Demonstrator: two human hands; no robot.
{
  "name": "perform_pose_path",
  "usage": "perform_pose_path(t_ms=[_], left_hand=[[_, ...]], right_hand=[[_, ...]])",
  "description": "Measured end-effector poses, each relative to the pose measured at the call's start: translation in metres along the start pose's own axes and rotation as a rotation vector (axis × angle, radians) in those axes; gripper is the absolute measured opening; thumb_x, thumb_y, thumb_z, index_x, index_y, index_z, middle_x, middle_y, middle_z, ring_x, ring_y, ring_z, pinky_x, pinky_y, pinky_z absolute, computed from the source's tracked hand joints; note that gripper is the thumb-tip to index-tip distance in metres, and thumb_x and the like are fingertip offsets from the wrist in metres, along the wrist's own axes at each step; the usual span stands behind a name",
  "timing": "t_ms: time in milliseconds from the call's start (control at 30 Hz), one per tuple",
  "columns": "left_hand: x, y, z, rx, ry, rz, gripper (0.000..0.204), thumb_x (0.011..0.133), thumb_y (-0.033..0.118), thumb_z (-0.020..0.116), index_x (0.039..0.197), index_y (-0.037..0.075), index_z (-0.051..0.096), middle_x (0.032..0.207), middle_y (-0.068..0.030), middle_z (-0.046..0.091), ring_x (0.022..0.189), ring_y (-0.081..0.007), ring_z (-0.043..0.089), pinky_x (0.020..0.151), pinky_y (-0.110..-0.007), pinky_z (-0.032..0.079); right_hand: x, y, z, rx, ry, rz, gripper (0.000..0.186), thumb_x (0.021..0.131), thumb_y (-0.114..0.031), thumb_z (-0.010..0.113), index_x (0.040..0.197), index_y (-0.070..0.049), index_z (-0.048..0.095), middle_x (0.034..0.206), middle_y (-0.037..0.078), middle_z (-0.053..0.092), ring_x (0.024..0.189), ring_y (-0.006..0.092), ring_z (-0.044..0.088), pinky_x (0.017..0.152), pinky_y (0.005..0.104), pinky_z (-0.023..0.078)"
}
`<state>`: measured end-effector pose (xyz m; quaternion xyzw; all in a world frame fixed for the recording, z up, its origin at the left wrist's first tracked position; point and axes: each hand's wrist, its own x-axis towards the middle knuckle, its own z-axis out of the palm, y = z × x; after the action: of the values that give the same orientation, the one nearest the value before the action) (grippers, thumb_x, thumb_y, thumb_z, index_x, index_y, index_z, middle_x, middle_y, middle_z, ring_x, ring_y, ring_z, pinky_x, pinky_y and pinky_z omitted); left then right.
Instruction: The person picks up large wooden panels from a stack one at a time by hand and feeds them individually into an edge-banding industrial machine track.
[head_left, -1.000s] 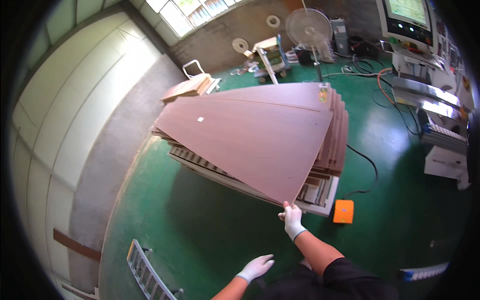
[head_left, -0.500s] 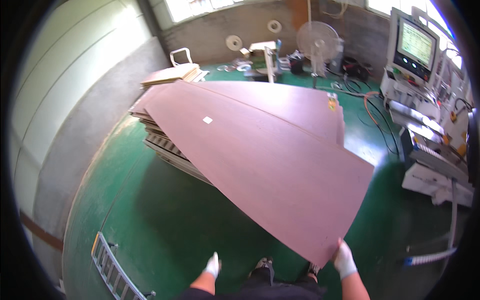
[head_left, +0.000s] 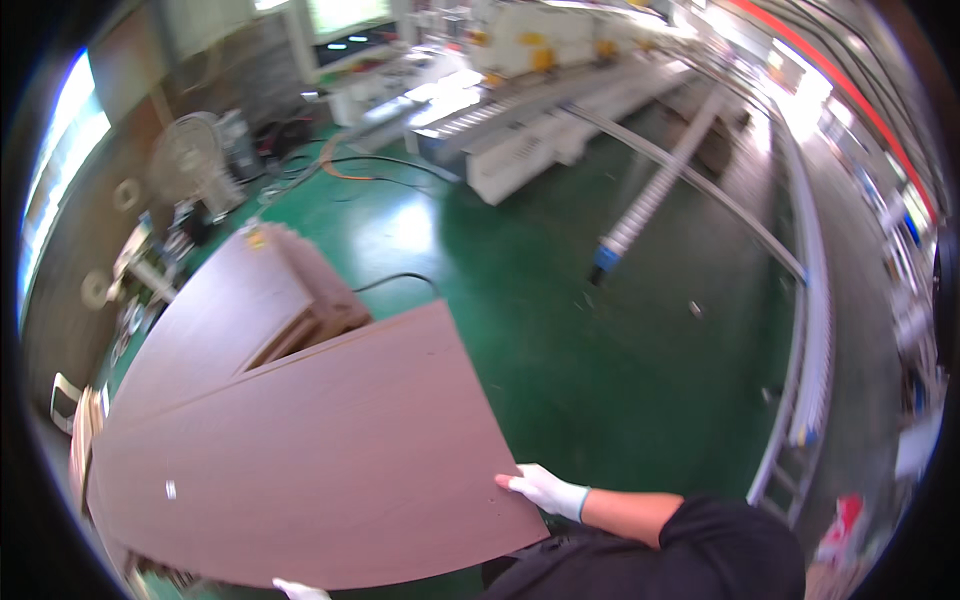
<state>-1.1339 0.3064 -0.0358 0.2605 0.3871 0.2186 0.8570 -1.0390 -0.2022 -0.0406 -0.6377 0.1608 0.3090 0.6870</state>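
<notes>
Our right hand (head_left: 541, 489) held the brown panel (head_left: 330, 450); whether our left hand (head_left: 302, 591) gripped, we couldn't tell. Far left, stacked boards (head_left: 215, 320) lay before a fan (head_left: 187, 158).

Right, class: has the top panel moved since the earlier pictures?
Yes: judged against the stack beneath, the top panel has been drawn toward the person, one end now jutting well past the stack over the green floor.

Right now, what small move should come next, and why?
Perhaps settle the left hand under the panel: it shows only at the long near edge, its grip unclear, while the right hand holds just the short end near a corner.
</notes>
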Motion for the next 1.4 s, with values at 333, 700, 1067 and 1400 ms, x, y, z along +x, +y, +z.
perform_pose_path(t_ms=[333,700,1067,1400], left_hand=[[-0.129,-0.118,0.044,0.031,-0.054,0.005,0.068,0.102,0.054,0.017,0.145,0.004,0.037,0.143,-0.0133,0.046,0.130,-0.0335,0.046,0.106,-0.050,0.041],[-0.210,-0.224,0.089,-0.097,-0.066,-0.075,0.036,0.102,0.040,0.043,0.116,0.012,0.060,0.112,-0.0028,0.065,0.100,-0.0197,0.064,0.079,-0.037,0.057],[-0.091,-0.229,0.087,-0.007,-0.056,-0.053,0.058,0.104,0.045,0.023,0.138,0.004,0.045,0.139,-0.0121,0.049,0.126,-0.0320,0.049,0.104,-0.048,0.042],[-0.185,-0.292,0.168,-0.081,0.115,-0.242,0.057,0.102,0.046,0.020,0.135,0.007,0.047,0.137,-0.0117,0.051,0.127,-0.0324,0.048,0.107,-0.049,0.038]], right_hand=[[-0.122,-0.066,-0.162,0.003,0.200,-0.108,0.061,0.088,-0.046,0.066,0.108,0.011,0.058,0.097,0.016,0.066,0.087,0.0179,0.062,0.075,0.0332,0.052],[-0.170,-0.109,-0.432,-0.100,0.566,-0.163,0.050,0.093,-0.041,0.059,0.104,0.007,0.066,0.094,0.013,0.068,0.084,0.0229,0.064,0.078,0.0364,0.050],[-0.040,-0.063,-0.600,-0.654,0.967,-0.065,0.057,0.093,-0.050,0.052,0.097,0.004,0.070,0.094,0.023,0.070,0.094,0.0352,0.066,0.084,0.0408,0.048],[-0.002,-0.159,-0.585,-1.218,1.457,-0.050,0.048,0.089,-0.029,0.062,0.131,-0.006,0.053,0.137,0.015,0.052,0.126,0.0334,0.048,0.103,0.0467,0.042]])
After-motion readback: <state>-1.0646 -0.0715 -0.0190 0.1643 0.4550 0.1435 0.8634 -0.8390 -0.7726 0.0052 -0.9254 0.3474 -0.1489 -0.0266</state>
